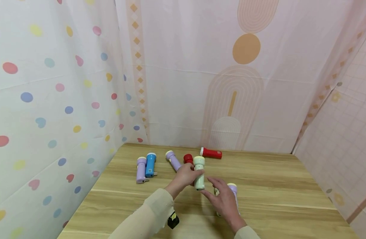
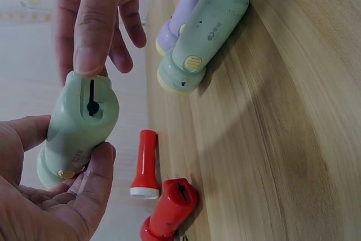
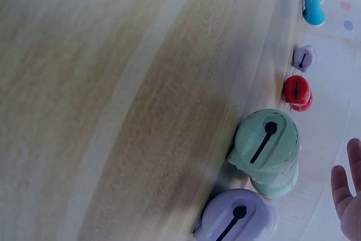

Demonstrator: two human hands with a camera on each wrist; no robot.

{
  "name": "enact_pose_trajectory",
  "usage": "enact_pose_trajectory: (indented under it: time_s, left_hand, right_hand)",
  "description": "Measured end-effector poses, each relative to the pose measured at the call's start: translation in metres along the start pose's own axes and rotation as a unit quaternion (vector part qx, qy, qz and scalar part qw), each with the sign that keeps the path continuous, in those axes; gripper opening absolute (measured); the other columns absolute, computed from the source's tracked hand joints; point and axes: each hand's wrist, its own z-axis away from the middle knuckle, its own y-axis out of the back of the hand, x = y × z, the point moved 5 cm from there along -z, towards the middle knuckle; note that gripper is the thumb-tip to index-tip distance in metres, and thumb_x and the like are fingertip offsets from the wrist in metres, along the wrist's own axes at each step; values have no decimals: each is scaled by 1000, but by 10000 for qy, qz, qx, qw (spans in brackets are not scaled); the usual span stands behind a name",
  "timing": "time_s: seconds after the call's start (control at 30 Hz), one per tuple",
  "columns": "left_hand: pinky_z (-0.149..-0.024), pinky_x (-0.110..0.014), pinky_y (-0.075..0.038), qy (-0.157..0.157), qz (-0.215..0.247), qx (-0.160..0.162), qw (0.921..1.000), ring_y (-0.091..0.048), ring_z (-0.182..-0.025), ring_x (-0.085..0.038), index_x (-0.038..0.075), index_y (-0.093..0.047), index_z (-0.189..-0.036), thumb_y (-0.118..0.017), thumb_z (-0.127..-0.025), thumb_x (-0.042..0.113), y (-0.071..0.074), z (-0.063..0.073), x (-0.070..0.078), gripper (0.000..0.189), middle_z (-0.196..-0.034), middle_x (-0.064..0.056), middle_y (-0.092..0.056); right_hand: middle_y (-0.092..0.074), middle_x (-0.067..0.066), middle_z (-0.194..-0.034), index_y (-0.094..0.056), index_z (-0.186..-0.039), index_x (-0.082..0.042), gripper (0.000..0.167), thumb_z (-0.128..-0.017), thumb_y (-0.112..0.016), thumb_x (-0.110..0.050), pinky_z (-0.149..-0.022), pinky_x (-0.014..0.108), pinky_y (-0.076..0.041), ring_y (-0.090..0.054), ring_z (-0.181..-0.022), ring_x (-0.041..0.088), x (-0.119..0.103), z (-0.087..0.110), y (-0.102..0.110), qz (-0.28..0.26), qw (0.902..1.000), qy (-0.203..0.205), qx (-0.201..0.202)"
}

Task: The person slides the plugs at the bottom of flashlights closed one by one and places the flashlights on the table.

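My left hand [image 1: 185, 174] grips a pale green flashlight [image 1: 199, 179] round its body, its lens end pointing away from me. The left wrist view shows the black slot in the base of this flashlight [image 2: 79, 128] and its yellow switch. My right hand [image 1: 224, 200] is at the base end, fingers loosely spread and thumb tip right at the base edge. Beneath it, partly hidden in the head view, a purple flashlight [image 1: 233, 189] and a second pale green flashlight [image 2: 206, 35] lie side by side on the wooden table [image 1: 269, 196].
On the left lie a purple flashlight [image 1: 141, 171] and a blue flashlight [image 1: 150, 165]. Another purple flashlight [image 1: 173, 160] and a red flashlight [image 1: 187, 158] lie beyond my left hand. A red flashlight with a white rim [image 1: 212, 153] rests near the back curtain [image 1: 177, 99].
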Motion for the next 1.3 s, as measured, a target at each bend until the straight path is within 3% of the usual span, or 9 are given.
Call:
enact_pose_trajectory:
  time_s: [0.2,0.43,0.67,0.97,1.3]
  left_hand:
    - [-61,-34,-57,35,-69,46,10000,-64,-72,-20,-4,-61,-98,-71,-91,28,2,-1,-5,34,-88,-10,-61]
    - [-60,-34,-58,77,-15,20,10000,-65,-73,-21,-5,-60,-99,-71,-92,25,3,-2,-9,33,-90,-11,-61]
    - [-59,-34,-57,159,-165,-7,9997,-64,-74,-21,-5,-60,-98,-71,-92,25,1,-3,-13,33,-90,-11,-61]
    - [-57,-33,-57,126,-516,35,9986,-62,-72,-20,-2,-59,-91,-72,-90,28,-2,-3,-17,33,-85,-9,-59]
    - [-62,-42,-58,113,-656,-40,9978,-60,-65,-18,2,-58,-83,-73,-89,27,-11,-1,-20,29,-77,-7,-58]
  right_hand:
    - [-65,6,-118,-69,-124,-10,49,-81,-82,-29,-82,43,-55,-64,-100,22,4,-1,4,38,9998,-179,-62]
    - [-65,9,-121,-69,-124,-8,48,-86,-77,-37,-90,49,-52,-62,-111,29,10,-1,6,359,9987,-312,-195]
    - [-64,11,-122,-68,-124,-8,46,-88,-76,-34,-91,50,-50,-61,-113,32,13,-1,9,722,9962,-438,-227]
    - [-64,16,-120,-69,-121,-5,42,-88,-76,-30,-90,53,-50,-60,-110,36,21,1,15,1150,9907,-683,-262]
    - [-64,15,-117,-69,-122,-8,42,-87,-76,-29,-81,53,-52,-60,-108,36,23,2,19,1896,9796,-558,-378]
